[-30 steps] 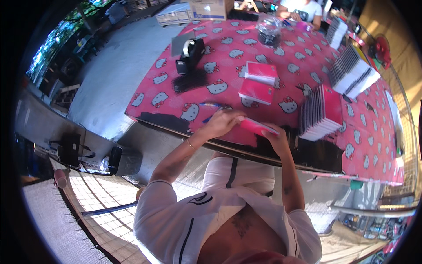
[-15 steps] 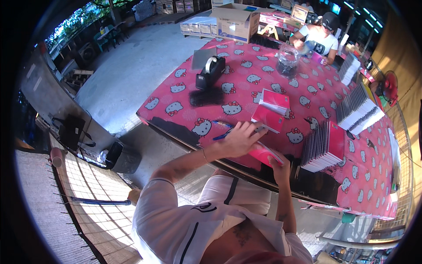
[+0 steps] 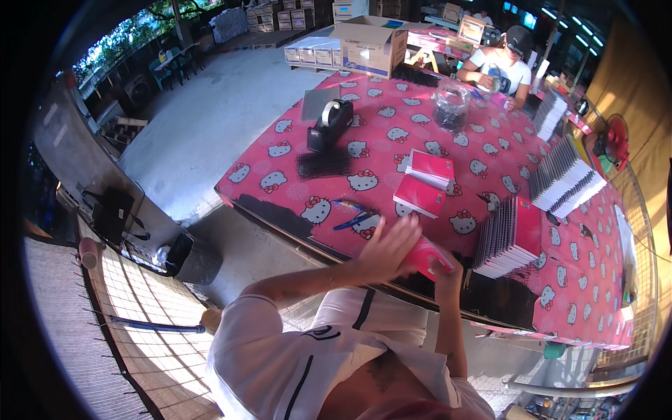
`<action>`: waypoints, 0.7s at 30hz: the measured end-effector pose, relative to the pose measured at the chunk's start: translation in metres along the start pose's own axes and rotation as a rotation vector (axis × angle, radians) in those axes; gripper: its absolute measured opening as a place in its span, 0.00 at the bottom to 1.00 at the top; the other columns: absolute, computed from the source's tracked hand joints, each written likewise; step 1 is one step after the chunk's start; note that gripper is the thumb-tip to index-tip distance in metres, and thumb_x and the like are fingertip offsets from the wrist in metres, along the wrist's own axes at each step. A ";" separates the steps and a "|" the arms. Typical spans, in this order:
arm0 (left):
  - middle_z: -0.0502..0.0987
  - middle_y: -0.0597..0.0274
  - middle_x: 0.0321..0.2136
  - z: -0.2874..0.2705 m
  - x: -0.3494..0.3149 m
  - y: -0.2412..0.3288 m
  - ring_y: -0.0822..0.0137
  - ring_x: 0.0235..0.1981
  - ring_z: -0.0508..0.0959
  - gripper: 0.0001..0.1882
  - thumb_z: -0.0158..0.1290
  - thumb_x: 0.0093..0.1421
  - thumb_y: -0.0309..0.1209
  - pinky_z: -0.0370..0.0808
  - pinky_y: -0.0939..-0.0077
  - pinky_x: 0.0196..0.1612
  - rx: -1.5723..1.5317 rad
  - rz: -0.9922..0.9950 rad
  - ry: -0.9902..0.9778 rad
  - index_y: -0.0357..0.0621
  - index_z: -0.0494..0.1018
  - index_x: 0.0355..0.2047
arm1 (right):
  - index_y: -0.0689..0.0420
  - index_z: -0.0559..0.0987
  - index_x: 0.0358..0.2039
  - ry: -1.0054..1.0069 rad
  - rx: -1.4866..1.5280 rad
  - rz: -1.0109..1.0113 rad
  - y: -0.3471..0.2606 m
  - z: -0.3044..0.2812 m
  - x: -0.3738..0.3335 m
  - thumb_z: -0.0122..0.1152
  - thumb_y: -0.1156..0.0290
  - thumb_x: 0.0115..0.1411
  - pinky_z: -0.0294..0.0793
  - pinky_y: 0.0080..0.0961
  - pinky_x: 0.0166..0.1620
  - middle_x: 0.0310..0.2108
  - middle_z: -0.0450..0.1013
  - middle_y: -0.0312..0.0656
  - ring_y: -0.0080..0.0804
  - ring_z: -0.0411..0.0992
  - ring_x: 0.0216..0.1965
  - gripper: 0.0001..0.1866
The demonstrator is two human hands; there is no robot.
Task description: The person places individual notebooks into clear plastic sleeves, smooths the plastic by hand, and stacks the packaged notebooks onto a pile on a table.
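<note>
The pink notebook (image 3: 423,256) is between the person's hands at the near edge of the surface (image 3: 383,165); whether it rests there is unclear. The right hand (image 3: 448,273) is closed around its right end, thumb on the cover. The left hand (image 3: 389,250) is flat, fingers outstretched, at its left side; contact is hard to confirm. The notebook looks light, with a bendable, perhaps slick cover and pages that could fan or crease. A pinch across its full thickness at one end seems surest. Two pink notebooks (image 3: 421,195) lie beyond; a notebook stack (image 3: 505,236) stands to the right.
</note>
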State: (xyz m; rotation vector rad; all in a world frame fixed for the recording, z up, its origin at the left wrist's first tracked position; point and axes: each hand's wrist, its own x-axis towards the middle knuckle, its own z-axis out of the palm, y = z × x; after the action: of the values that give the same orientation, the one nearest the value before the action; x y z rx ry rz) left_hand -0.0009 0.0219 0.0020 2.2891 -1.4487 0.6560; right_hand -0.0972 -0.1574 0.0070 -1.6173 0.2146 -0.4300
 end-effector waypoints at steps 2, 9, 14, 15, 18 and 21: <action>0.54 0.42 0.68 -0.022 0.047 -0.006 0.45 0.70 0.53 0.46 0.49 0.60 0.57 0.47 0.33 0.66 0.096 -0.028 0.013 0.34 0.54 0.67 | 0.62 0.79 0.50 -0.035 -0.005 -0.031 0.000 0.007 -0.002 0.62 0.74 0.63 0.73 0.17 0.42 0.40 0.78 0.35 0.17 0.71 0.38 0.15; 0.55 0.39 0.67 -0.012 0.026 0.005 0.44 0.69 0.55 0.47 0.49 0.59 0.58 0.49 0.35 0.66 0.001 -0.041 -0.001 0.31 0.54 0.66 | 0.64 0.79 0.50 -0.067 0.012 -0.042 0.002 0.000 -0.004 0.61 0.74 0.63 0.72 0.21 0.48 0.41 0.78 0.37 0.20 0.72 0.41 0.15; 0.54 0.41 0.67 0.013 -0.010 0.013 0.45 0.69 0.55 0.47 0.52 0.58 0.55 0.49 0.37 0.66 -0.034 0.012 0.095 0.31 0.52 0.67 | 0.63 0.79 0.50 -0.113 0.018 -0.042 0.013 -0.007 -0.002 0.63 0.73 0.62 0.72 0.21 0.49 0.42 0.79 0.39 0.21 0.73 0.43 0.16; 0.54 0.41 0.67 0.002 -0.007 0.020 0.45 0.69 0.54 0.48 0.52 0.59 0.55 0.49 0.37 0.66 -0.065 0.017 0.118 0.31 0.51 0.67 | 0.63 0.79 0.50 -0.122 -0.019 -0.050 0.023 -0.011 -0.003 0.64 0.73 0.61 0.72 0.20 0.48 0.42 0.79 0.39 0.21 0.73 0.42 0.16; 0.75 0.58 0.45 -0.009 0.028 -0.015 0.60 0.51 0.74 0.22 0.56 0.61 0.44 0.53 0.41 0.65 -0.084 0.067 -0.037 0.44 0.72 0.49 | 0.63 0.79 0.50 -0.162 -0.073 -0.072 0.040 -0.012 0.001 0.63 0.74 0.62 0.72 0.21 0.49 0.42 0.79 0.39 0.21 0.73 0.44 0.16; 0.75 0.73 0.26 -0.011 0.031 -0.027 0.70 0.32 0.78 0.06 0.59 0.59 0.36 0.57 0.47 0.63 -0.192 0.179 0.068 0.52 0.75 0.32 | 0.64 0.79 0.49 -0.204 -0.095 -0.059 0.036 -0.011 0.002 0.64 0.74 0.61 0.72 0.21 0.49 0.41 0.79 0.39 0.21 0.74 0.42 0.15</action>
State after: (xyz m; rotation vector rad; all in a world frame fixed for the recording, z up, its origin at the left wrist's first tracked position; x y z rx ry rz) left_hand 0.0329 0.0160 0.0273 1.9907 -1.6221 0.6092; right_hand -0.0956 -0.1721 -0.0282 -1.7514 0.0342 -0.3007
